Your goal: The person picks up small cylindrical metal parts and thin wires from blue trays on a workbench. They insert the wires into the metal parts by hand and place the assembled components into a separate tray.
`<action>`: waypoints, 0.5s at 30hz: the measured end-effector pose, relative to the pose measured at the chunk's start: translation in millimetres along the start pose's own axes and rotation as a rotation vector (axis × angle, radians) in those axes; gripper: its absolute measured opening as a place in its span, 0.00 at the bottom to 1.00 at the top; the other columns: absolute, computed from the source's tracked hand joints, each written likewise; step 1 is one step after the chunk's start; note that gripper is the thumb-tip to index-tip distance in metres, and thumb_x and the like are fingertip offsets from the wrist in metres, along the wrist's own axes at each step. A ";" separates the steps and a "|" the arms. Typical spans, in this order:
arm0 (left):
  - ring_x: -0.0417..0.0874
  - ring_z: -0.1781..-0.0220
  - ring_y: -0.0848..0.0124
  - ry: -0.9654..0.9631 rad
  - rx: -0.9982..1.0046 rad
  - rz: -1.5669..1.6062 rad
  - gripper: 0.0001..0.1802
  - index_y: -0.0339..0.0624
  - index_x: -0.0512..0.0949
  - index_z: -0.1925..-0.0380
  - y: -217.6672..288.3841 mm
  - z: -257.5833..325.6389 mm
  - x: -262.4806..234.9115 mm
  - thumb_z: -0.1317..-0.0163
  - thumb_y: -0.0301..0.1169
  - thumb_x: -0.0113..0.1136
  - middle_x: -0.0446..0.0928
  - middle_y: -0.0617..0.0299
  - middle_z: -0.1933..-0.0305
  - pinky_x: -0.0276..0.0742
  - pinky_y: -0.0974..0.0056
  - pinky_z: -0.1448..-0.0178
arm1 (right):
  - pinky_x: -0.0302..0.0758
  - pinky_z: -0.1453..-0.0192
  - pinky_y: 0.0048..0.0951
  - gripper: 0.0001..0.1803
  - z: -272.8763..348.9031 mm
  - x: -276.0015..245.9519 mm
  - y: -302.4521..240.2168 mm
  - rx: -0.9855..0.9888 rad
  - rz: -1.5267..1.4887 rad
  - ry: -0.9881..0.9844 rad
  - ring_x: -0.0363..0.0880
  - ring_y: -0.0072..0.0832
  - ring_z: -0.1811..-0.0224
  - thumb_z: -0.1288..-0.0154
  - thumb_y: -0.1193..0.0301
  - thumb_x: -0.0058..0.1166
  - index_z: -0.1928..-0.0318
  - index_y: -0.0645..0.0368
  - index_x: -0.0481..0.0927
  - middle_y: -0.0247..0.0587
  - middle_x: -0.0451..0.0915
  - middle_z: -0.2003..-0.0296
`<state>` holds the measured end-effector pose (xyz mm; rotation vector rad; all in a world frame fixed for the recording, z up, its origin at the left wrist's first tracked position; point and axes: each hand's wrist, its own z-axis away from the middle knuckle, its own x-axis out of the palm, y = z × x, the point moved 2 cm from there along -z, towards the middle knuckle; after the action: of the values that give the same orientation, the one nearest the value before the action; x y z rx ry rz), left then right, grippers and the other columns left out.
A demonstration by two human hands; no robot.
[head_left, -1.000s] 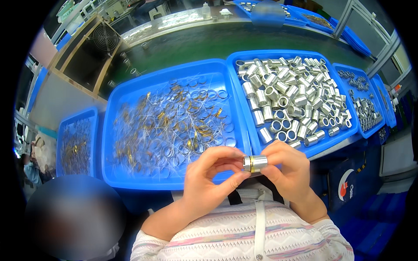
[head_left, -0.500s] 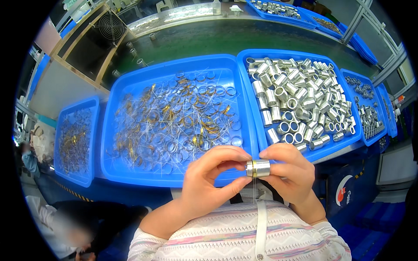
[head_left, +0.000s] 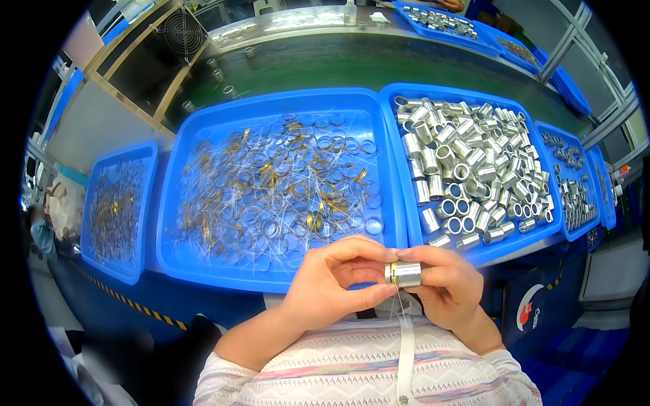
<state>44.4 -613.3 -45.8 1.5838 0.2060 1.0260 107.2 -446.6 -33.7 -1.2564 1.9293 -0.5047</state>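
Observation:
A shiny metal sleeve (head_left: 409, 275) lies level between my two hands, in front of my body. The fingers of my right hand (head_left: 452, 287) pinch its right part. Thumb and fingertips of my left hand (head_left: 318, 279) close on its left end, where a thin ring with a yellow band (head_left: 392, 273) sits against the sleeve. Fine wires (head_left: 398, 301) hang down from that ring. Beyond my left hand is a blue tray (head_left: 223, 276) of thin rings with wires and yellow strips. Beyond my right hand stands a blue tray (head_left: 484, 252) heaped with metal sleeves.
A smaller tray of wired rings (head_left: 142, 260) stands at far left, and another tray of metal parts (head_left: 589, 227) at far right. Behind runs a green conveyor belt (head_left: 318, 64) with a few loose rings. A fan housing (head_left: 181, 35) and more trays (head_left: 447, 39) stand further back.
Both hands and the held sleeve have dropped slightly, and the wires now hang at a slant. The view has shifted a little. A person at lower left has moved; another's hand shows at top right.

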 end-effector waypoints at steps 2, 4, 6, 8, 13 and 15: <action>0.77 0.46 0.63 0.018 -0.017 0.040 0.20 0.28 0.73 0.56 -1.9 0.3 -1.7 0.51 0.13 0.63 0.72 0.51 0.50 0.74 0.60 0.41 | 0.80 0.60 0.29 0.12 0.3 -1.1 -0.1 0.012 0.023 0.000 0.82 0.38 0.60 0.50 0.79 0.64 0.67 0.63 0.73 0.54 0.79 0.58; 0.78 0.49 0.67 -0.005 -0.008 0.077 0.20 0.29 0.73 0.55 -1.8 -0.6 -1.5 0.49 0.15 0.64 0.73 0.52 0.49 0.75 0.62 0.42 | 0.80 0.61 0.28 0.13 -1.6 -1.8 -1.1 -0.002 0.046 -0.007 0.82 0.38 0.61 0.50 0.80 0.64 0.66 0.62 0.73 0.54 0.79 0.57; 0.78 0.49 0.68 -0.012 -0.022 0.085 0.20 0.30 0.72 0.54 1.3 -1.7 -1.9 0.48 0.17 0.64 0.74 0.52 0.48 0.76 0.64 0.43 | 0.80 0.61 0.28 0.13 -5.6 -1.7 -1.9 -0.019 0.063 -0.014 0.82 0.38 0.60 0.49 0.80 0.64 0.65 0.62 0.73 0.54 0.78 0.56; 0.78 0.49 0.68 0.003 -0.068 0.068 0.20 0.30 0.72 0.53 3.7 0.7 -1.5 0.48 0.17 0.64 0.74 0.51 0.47 0.76 0.63 0.43 | 0.80 0.60 0.28 0.14 -5.4 -0.6 -3.2 -0.028 0.070 -0.025 0.82 0.39 0.59 0.49 0.80 0.63 0.64 0.62 0.72 0.54 0.78 0.56; 0.79 0.50 0.68 0.006 -0.030 0.073 0.21 0.33 0.72 0.53 0.7 3.4 -7.8 0.48 0.18 0.65 0.76 0.53 0.53 0.75 0.63 0.42 | 0.80 0.58 0.30 0.13 -11.5 3.6 -2.4 -0.070 0.004 -0.066 0.81 0.42 0.56 0.49 0.81 0.63 0.66 0.62 0.71 0.55 0.78 0.55; 0.78 0.49 0.66 0.018 -0.043 0.066 0.20 0.32 0.72 0.54 2.9 3.4 -9.8 0.49 0.16 0.63 0.75 0.53 0.53 0.75 0.62 0.42 | 0.81 0.58 0.31 0.12 -13.1 3.1 -0.9 -0.075 -0.023 -0.077 0.81 0.42 0.55 0.48 0.81 0.63 0.67 0.63 0.71 0.55 0.78 0.55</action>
<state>39.7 -622.7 -47.9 1.5512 0.1437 1.0891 96.9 -450.9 -26.1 -1.3273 1.8862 -0.3934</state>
